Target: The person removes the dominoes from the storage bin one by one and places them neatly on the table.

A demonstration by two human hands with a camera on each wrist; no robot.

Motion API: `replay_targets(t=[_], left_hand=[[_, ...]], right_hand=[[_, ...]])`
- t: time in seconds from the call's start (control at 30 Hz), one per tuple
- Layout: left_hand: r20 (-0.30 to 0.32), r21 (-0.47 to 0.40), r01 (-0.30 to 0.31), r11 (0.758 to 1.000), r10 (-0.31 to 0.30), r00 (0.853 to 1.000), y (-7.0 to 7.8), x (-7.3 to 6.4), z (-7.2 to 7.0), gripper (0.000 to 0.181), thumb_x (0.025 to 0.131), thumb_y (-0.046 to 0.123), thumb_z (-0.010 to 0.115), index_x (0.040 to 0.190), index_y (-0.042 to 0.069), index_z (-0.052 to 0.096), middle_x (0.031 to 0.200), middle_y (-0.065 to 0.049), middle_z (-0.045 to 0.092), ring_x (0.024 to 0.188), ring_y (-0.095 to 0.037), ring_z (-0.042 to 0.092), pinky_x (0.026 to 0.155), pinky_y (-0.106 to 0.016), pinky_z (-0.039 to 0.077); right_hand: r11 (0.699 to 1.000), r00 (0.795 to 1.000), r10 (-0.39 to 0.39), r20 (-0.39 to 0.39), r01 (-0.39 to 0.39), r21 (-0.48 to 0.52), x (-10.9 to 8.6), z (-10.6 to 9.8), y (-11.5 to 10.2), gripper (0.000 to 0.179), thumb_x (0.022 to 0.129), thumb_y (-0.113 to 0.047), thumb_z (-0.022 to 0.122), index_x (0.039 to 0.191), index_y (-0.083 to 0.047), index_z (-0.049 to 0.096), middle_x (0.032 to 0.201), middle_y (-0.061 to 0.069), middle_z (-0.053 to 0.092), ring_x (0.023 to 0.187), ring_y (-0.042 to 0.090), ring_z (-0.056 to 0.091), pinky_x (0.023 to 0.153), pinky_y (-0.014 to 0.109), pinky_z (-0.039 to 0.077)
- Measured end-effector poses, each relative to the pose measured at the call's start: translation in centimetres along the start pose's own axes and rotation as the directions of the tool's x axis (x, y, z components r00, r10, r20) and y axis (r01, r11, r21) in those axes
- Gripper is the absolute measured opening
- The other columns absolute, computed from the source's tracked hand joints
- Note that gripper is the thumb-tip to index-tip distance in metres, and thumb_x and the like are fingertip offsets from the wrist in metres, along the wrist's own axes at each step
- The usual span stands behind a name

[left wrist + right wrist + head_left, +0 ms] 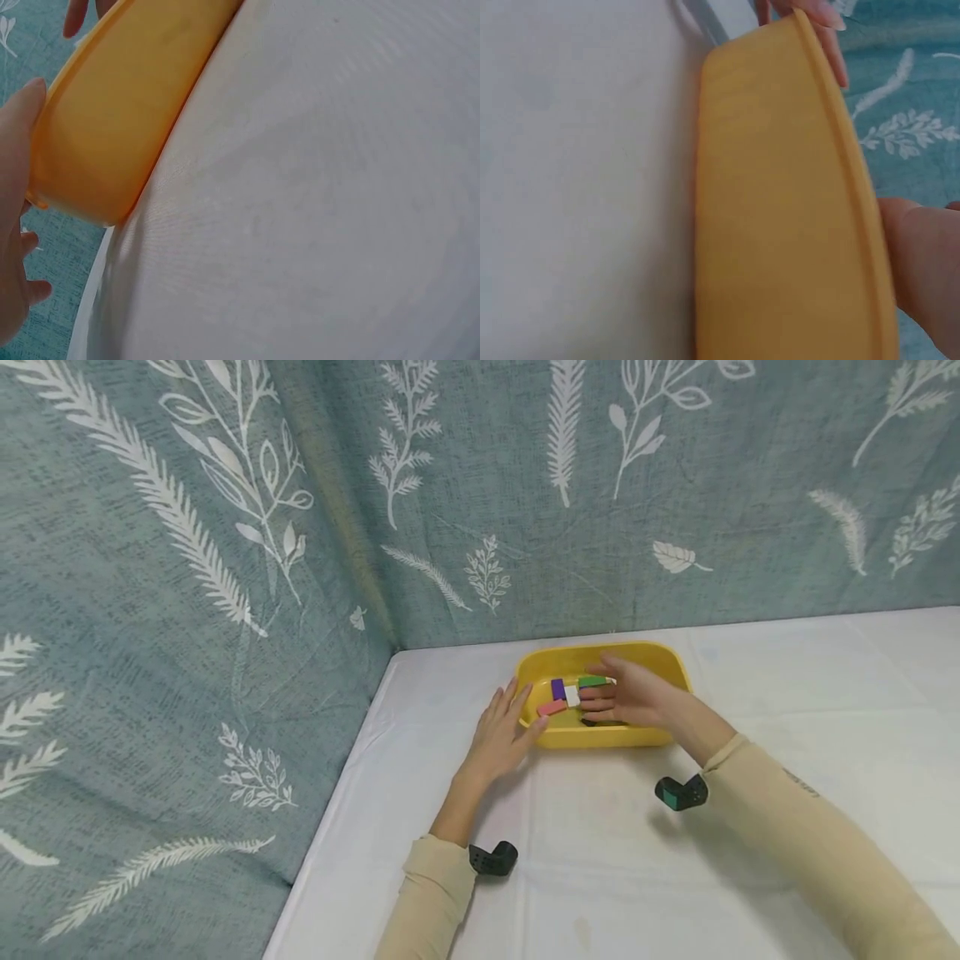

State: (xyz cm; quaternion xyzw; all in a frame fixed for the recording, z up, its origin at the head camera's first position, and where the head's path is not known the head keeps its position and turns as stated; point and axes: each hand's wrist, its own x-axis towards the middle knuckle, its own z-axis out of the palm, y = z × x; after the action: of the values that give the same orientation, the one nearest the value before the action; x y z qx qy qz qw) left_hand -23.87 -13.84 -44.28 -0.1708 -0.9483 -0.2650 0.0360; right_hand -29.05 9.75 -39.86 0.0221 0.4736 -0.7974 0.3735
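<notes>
Tub (600, 738): looks like moulded plastic, walls smooth, soft sheen rather than full gloss, rim equally smooth. Small blocks (552, 708) inside: faces look smooth and flat-coloured; too small from where I stand to tell wood from plastic. Tablecloth (600, 877): thin cloth, matt, with creases and fine puckers. Curtain (480, 468): woven cloth, matt, coarse flecked texture, the white leaf pattern apparently printed. Sleeves (817, 835): soft matt fabric, bunched at the left cuff. Wrist cameras (495, 859): dark casings, seemingly hard plastic.
</notes>
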Motion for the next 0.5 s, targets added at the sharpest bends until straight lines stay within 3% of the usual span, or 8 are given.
replay_targets(t=[0.2, 0.5], left_hand=[[0.016, 0.002, 0.003, 1.000, -0.003, 1.000, -0.1, -0.1, 0.0, 0.086, 0.092, 0.072, 0.020, 0.152, 0.011, 0.024, 0.158, -0.011, 0.011, 0.142, -0.037, 0.010, 0.111, -0.054, 0.014], [0.003, 0.012, 0.009, 1.000, -0.009, 1.000, 0.1, -0.1, -0.3, 0.084, 0.093, 0.070, 0.021, 0.152, 0.012, 0.023, 0.158, -0.011, 0.011, 0.141, -0.038, 0.013, 0.111, -0.053, 0.016]], right_hand=[[0.997, 0.998, 0.063, -0.005, -0.063, -0.053, 1.5, 0.4, 0.7, 0.063, 0.105, -0.041, 0.021, 0.153, -0.010, -0.005, 0.152, 0.029, 0.005, 0.139, 0.042, 0.015, 0.110, 0.049, 0.022], [0.991, 0.997, 0.079, -0.010, -0.079, -0.106, 2.5, 0.8, 0.8, 0.069, 0.104, -0.043, 0.028, 0.153, -0.007, -0.004, 0.150, 0.032, 0.011, 0.136, 0.044, 0.022, 0.108, 0.047, 0.028]])
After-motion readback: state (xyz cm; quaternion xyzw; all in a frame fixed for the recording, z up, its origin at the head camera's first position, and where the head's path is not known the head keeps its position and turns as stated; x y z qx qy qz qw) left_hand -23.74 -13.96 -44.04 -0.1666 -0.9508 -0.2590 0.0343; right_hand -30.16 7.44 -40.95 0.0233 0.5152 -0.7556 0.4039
